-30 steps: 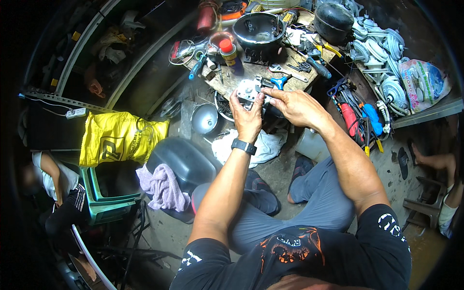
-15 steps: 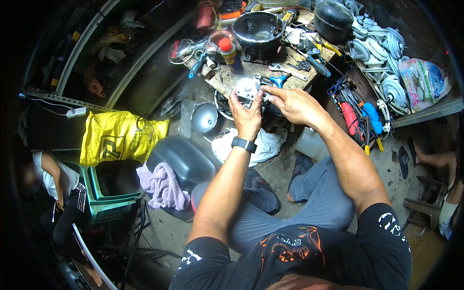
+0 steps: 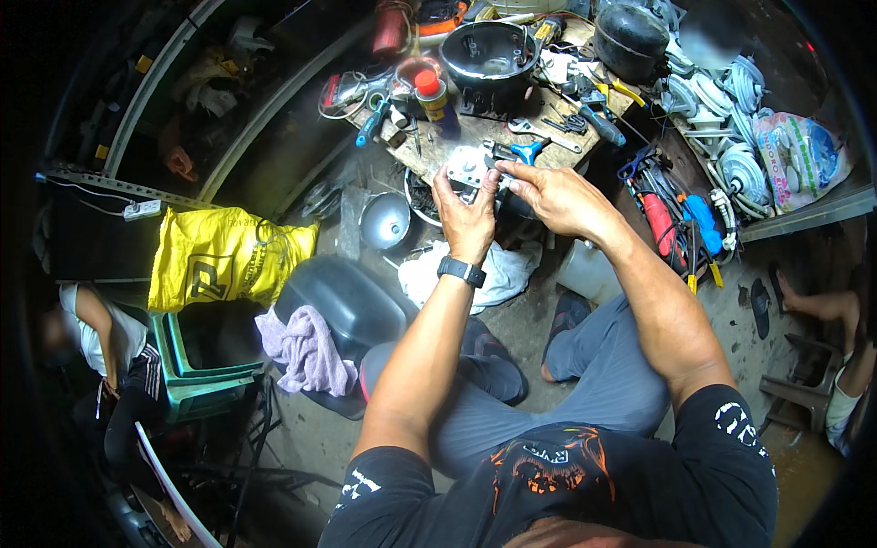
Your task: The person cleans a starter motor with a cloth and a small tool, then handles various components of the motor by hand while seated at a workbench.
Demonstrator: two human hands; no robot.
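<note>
My left hand (image 3: 470, 219), with a dark watch on its wrist, is closed round a shiny silver metal part (image 3: 467, 163) at the near edge of the wooden worktable (image 3: 422, 161). Glare washes out much of the part's face. My right hand (image 3: 565, 203) pinches at the part's right side, its fingers pressed together. What those fingers hold is too small and too covered to name. Just beyond them lie a blue-handled tool (image 3: 529, 152) and a wrench (image 3: 545, 134). A spray can with a red cap (image 3: 431, 97) stands upright behind the left hand.
A black pot-shaped housing (image 3: 487, 55) stands farther back. At the right are a tool bin with a red-handled tool (image 3: 658, 222) and a pile of white insulator-like parts (image 3: 722, 96). A silver bowl (image 3: 385, 222) and yellow sack (image 3: 233, 260) are at the left. People sit at both sides.
Both hands keep nearly the same place and grip on the metal part. The picture has shifted very slightly; nothing has been picked up or let go.
</note>
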